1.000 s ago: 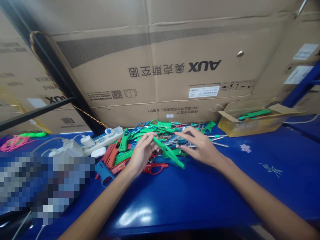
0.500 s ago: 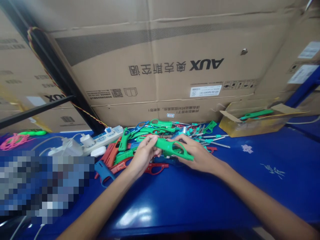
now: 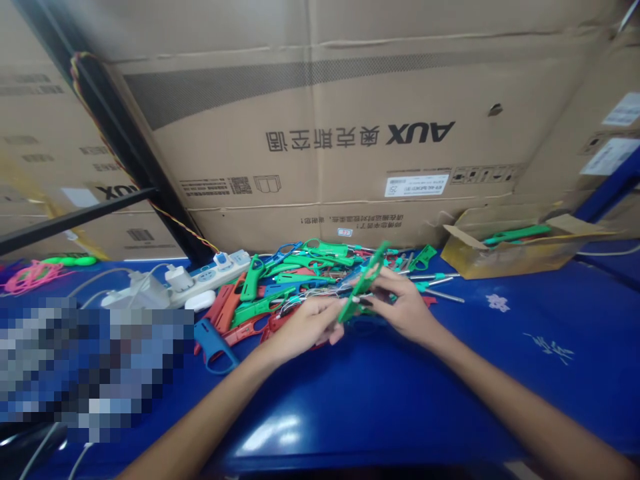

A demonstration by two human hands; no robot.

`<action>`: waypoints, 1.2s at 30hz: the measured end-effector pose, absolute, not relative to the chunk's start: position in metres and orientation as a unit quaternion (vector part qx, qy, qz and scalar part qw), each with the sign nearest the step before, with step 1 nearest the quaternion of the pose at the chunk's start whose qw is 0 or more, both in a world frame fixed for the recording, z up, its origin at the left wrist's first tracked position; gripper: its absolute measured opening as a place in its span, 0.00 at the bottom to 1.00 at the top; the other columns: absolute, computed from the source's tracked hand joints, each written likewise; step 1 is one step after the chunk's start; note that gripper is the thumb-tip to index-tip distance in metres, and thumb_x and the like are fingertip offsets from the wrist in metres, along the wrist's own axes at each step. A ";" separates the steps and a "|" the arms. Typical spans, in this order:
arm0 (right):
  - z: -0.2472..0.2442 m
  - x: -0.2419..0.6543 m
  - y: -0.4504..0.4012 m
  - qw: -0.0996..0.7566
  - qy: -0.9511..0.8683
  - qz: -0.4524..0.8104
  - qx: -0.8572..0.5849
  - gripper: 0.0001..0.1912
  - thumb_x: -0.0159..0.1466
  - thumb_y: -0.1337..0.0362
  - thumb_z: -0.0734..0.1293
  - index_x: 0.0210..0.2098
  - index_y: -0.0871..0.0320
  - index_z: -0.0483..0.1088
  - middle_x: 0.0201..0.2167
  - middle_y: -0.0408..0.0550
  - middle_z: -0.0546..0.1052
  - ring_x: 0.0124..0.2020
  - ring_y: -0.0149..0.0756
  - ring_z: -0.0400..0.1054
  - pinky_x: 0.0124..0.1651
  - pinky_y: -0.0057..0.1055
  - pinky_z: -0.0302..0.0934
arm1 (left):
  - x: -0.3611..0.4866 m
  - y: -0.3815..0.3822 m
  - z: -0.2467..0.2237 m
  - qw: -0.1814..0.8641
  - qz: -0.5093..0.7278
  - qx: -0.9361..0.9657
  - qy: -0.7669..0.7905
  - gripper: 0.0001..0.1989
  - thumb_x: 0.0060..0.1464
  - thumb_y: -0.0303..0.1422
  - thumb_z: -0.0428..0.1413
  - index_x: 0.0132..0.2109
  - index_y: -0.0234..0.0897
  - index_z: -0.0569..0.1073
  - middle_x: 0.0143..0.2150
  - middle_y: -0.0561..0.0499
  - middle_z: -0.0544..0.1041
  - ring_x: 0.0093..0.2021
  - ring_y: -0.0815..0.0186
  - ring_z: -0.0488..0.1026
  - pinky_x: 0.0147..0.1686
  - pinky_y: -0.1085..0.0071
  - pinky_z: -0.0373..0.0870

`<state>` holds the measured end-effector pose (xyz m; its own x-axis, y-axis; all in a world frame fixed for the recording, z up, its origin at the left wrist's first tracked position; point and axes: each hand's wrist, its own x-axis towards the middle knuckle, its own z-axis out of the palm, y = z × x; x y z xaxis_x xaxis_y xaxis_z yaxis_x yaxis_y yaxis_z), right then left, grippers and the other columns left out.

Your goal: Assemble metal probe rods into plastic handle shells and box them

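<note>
A green plastic casing [image 3: 364, 281] stands edge-on between my hands, tilted with its upper end to the right. My left hand [image 3: 316, 325] pinches its lower end between thumb and fingers. On the right side of the casing, my right hand [image 3: 403, 303] has its fingers closed at the casing's side, with something small and dark by the fingertips. Behind and to the left lies a pile of green, red and blue casings, such as a green one [image 3: 251, 279] and a blue one [image 3: 215, 343]. Metal rods with teal ends [image 3: 445, 295] lie beyond my right hand.
An open cardboard box [image 3: 470, 260] with green pieces inside stands at the back right of the blue table [image 3: 400, 407]. A white power strip [image 3: 220, 275] with plugs lies left of the pile. Large cardboard [image 3: 350, 87] rises behind. Pink cord [image 3: 35, 278] lies far left.
The green casing has turned from lying broadside to standing edge-on. My left hand has moved right and down to its lower end, and my right hand has shifted slightly right. The view has shifted a little.
</note>
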<state>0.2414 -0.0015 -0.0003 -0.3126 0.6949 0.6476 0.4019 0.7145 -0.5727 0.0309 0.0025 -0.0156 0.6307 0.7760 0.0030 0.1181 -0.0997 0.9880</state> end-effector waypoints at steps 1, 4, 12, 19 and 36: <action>0.001 0.240 -0.002 0.474 -0.791 0.167 -0.349 0.13 0.66 0.57 0.66 0.30 0.57 0.74 0.30 0.46 0.70 0.28 0.33 0.63 0.30 0.29 0.61 | 0.031 0.002 -0.017 0.592 0.270 0.687 0.323 0.26 0.64 0.53 0.48 0.29 0.35 0.68 0.18 0.54 0.68 0.15 0.75 0.54 0.16 0.76 0.49; 0.004 0.240 -0.003 0.483 -0.783 0.164 -0.356 0.16 0.67 0.57 0.65 0.25 0.58 0.69 0.26 0.44 0.66 0.26 0.31 0.59 0.26 0.27 0.56 | 0.033 0.000 -0.019 0.598 0.275 0.685 0.312 0.24 0.65 0.51 0.46 0.33 0.35 0.69 0.23 0.52 0.73 0.16 0.74 0.56 0.17 0.75 0.52; 0.013 0.284 0.011 0.494 -0.715 -0.107 -0.483 0.08 0.69 0.61 0.62 0.38 0.56 0.70 0.32 0.47 0.70 0.28 0.34 0.61 0.33 0.32 0.58 | 0.030 -0.003 -0.022 0.195 0.299 0.877 0.322 0.10 0.67 0.36 0.50 0.52 0.41 0.72 0.47 0.46 0.75 0.48 0.58 0.71 0.49 0.58 0.68; 0.008 0.304 0.023 0.351 -0.659 -0.241 -0.620 0.15 0.68 0.62 0.60 0.50 0.55 0.72 0.40 0.52 0.74 0.30 0.38 0.68 0.25 0.32 0.50 | 0.030 0.002 -0.032 0.064 0.249 0.907 0.333 0.05 0.65 0.31 0.53 0.46 0.38 0.72 0.48 0.46 0.71 0.50 0.57 0.67 0.48 0.59 0.69; -0.014 0.292 0.033 0.318 -0.787 -0.084 -0.522 0.18 0.70 0.54 0.60 0.51 0.56 0.74 0.39 0.49 0.79 0.36 0.39 0.73 0.38 0.33 0.63 | 0.023 0.008 -0.026 0.005 0.212 0.916 0.339 0.09 0.66 0.35 0.53 0.45 0.37 0.75 0.44 0.47 0.73 0.48 0.58 0.71 0.48 0.61 0.71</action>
<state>0.2919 0.0329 -0.0141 -0.2517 0.7688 0.5878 0.8752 0.4401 -0.2008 0.0231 0.0079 -0.0260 0.6796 0.6240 0.3857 0.6200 -0.7696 0.1525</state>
